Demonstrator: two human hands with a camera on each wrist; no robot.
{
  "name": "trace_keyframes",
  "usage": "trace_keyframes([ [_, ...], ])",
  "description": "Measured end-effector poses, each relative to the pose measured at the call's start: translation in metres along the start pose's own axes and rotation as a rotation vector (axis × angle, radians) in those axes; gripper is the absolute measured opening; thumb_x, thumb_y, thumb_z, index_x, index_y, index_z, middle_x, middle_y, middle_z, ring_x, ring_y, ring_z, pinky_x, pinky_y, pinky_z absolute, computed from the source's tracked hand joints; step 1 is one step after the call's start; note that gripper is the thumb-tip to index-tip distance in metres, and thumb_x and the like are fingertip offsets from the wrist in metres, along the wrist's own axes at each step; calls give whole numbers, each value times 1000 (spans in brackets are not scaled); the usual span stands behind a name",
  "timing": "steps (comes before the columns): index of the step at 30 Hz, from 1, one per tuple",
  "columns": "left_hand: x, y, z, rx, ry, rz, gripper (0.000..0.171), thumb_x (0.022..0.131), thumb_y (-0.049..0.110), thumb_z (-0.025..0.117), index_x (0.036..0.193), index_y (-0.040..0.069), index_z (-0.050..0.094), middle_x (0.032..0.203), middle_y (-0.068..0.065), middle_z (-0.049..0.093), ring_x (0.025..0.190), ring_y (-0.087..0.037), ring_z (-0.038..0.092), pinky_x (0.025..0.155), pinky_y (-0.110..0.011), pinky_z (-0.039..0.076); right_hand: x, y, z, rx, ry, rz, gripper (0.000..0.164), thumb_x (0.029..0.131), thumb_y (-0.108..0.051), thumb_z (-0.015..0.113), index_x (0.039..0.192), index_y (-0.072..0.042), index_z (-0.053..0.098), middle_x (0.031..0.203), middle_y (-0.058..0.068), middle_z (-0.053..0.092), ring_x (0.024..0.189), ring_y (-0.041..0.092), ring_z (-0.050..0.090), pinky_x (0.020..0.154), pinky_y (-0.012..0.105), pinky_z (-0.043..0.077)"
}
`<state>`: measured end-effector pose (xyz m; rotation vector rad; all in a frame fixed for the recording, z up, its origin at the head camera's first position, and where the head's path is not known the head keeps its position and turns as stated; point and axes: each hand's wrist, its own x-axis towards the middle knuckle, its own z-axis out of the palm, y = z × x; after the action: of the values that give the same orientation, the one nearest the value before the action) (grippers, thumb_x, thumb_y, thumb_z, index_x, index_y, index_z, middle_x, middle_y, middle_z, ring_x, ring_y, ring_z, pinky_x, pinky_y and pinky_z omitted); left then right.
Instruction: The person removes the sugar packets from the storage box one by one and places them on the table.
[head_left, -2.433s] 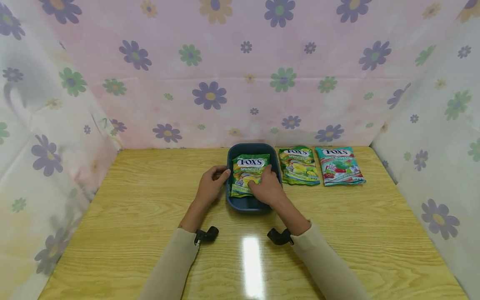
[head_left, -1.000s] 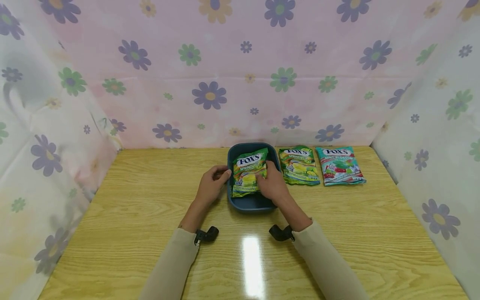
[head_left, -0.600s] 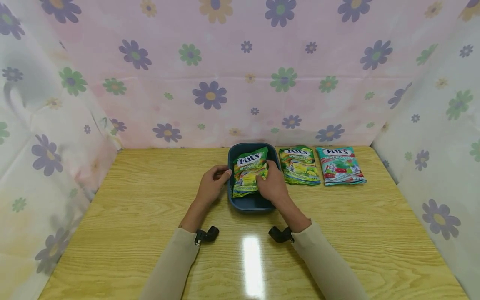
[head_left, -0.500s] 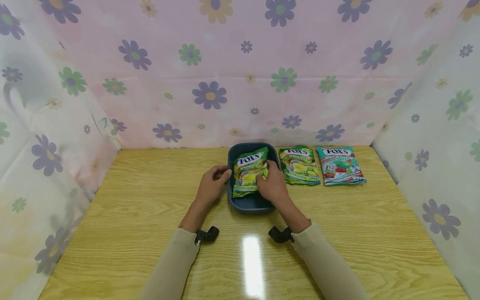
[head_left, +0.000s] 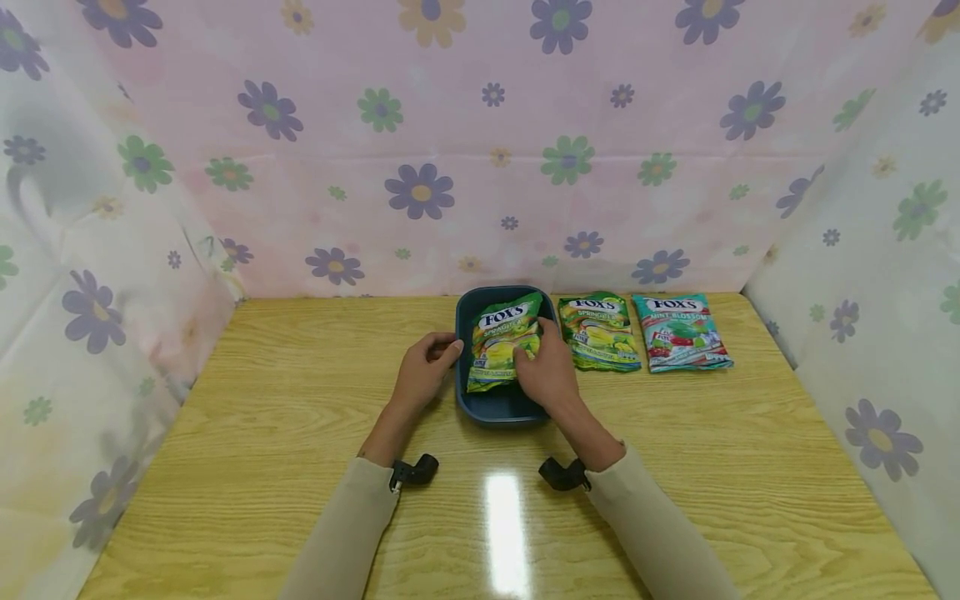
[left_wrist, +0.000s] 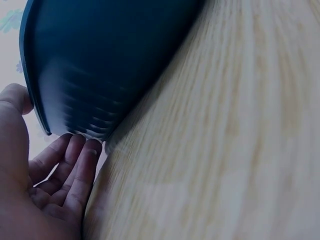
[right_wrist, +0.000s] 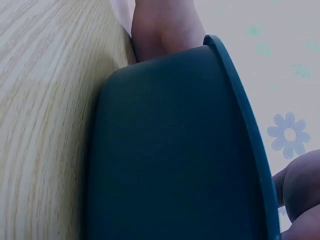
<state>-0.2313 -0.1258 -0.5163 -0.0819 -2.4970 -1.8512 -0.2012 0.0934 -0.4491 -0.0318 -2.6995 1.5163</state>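
Note:
A dark blue plastic tub (head_left: 504, 408) stands on the table in front of me. My left hand (head_left: 422, 371) holds its left side, the thumb at the rim and the fingertips against the outer wall in the left wrist view. Inside the tub is a green Fox's Spring Tea candy bag (head_left: 501, 346), leaning with its top to the right. My right hand (head_left: 549, 367) reaches over the tub's right rim and grips the bag's right edge, thumb on the front; the other fingers are mostly hidden. The tub wall (right_wrist: 175, 145) fills most of the right wrist view.
To the right of the tub lie a second green Spring Tea bag (head_left: 598, 332) and a teal Mint Blossom candy bag (head_left: 681, 333), side by side. A flowered cloth (head_left: 480, 150) rises behind the wooden table (head_left: 300, 400) and at both sides.
Within the tub, the green candy bag has tilted, its top shifting up and to the right with my right hand. My left hand stays at the tub's side.

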Motion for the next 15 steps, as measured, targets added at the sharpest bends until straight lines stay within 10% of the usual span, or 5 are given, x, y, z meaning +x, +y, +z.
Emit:
trace_keyframes([
  [8, -1, 1, 0, 11, 11, -9, 44, 106, 41, 68, 134, 7, 69, 127, -13, 71, 112, -28, 68, 98, -46, 54, -1, 0, -3, 35, 21, -6, 67, 105, -15, 63, 163, 1, 32, 125, 32, 66, 84, 41, 68, 75, 49, 50],
  [15, 0, 0, 0, 22, 24, -19, 43, 106, 43, 67, 131, 9, 71, 125, -11, 72, 110, -26, 68, 95, -42, 54, -4, -2, -6, 108, 38, -16, 68, 105, -13, 64, 163, 2, 31, 154, 28, 50, 139, 43, 54, 104, 56, 51],
])
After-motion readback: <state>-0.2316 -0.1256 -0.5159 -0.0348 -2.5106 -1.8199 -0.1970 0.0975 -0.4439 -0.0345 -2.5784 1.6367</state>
